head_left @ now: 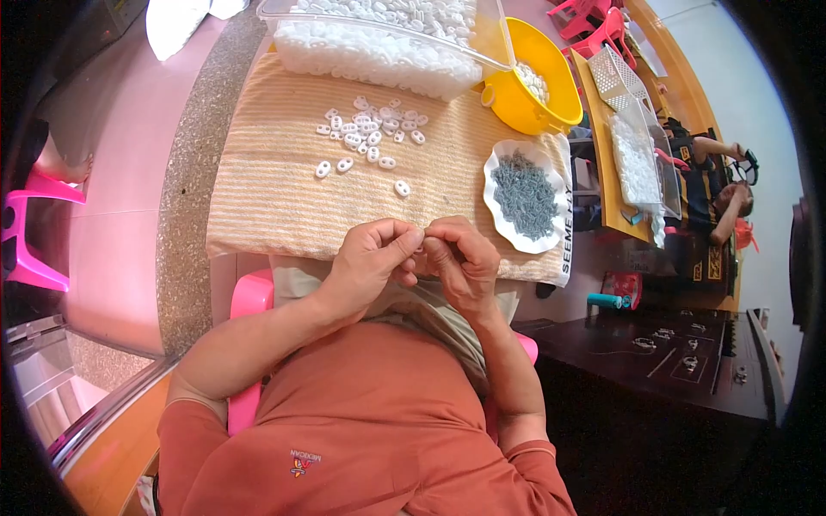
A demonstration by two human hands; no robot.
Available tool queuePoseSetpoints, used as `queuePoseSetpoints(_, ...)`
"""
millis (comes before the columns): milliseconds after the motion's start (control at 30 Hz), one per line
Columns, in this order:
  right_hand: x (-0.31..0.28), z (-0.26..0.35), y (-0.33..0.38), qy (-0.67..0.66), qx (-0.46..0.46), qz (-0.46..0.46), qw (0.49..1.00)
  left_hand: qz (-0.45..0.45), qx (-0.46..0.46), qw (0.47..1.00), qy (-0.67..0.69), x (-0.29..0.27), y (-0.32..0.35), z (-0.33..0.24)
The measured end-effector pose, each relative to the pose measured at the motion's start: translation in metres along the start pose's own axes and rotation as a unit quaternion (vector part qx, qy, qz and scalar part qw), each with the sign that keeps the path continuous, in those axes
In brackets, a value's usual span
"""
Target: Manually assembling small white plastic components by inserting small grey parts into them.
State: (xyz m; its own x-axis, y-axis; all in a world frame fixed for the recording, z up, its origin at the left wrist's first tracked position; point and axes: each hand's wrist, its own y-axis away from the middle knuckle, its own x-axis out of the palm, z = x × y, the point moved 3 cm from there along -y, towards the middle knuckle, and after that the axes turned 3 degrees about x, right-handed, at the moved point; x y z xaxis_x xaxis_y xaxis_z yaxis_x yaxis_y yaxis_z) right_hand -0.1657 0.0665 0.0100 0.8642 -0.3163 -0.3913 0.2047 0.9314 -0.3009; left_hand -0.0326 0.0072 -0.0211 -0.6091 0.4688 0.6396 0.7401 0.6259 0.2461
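the left hand (372, 258) and the right hand (460, 258) meet fingertip to fingertip just over the near edge of the striped cloth (267, 198) that covers the stone-edged table (185, 181). both hands are curled shut, thumb pressed against forefinger, pinching at the same spot between them; whatever small piece they grip is hidden by the fingers, so i cannot tell what it is.

on the cloth beyond the hands, toward its far edge, lies a loose scatter of small white plastic pieces (370, 129), each oval with two holes, a few strays lying nearer the hands. a clear plastic bin (379, 47) heaped with the same white pieces sits along the far edge of the cloth. at the far right corner stands a yellow bowl (529, 82) with some white pieces inside. a white scalloped dish (525, 198) holding a heap of small grey pieces rests at the right edge of the cloth, just beside the right hand.

the person wears an orange shirt and sits on a pink plastic chair (251, 297). another person (718, 185) sits well apart at the far right.
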Motion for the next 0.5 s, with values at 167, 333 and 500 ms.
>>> queuePoseSetpoints(167, 0.000, -0.006, 0.004, -0.054, 0.056, -0.009, 0.997, -0.019, -0.005, 1.000, 0.021, 0.000, 0.001, -0.002)
queuePoseSetpoints(333, 0.002, -0.008, 0.006, -0.145, 0.130, -0.010, 0.981, -0.021, 0.009, 1.000, 0.015, -0.001, 0.000, -0.003)
queuePoseSetpoints(500, -0.001, -0.015, 0.006, -0.173, 0.174, 0.011, 0.969, -0.021, 0.013, 0.999, 0.027, -0.001, 0.001, -0.007)
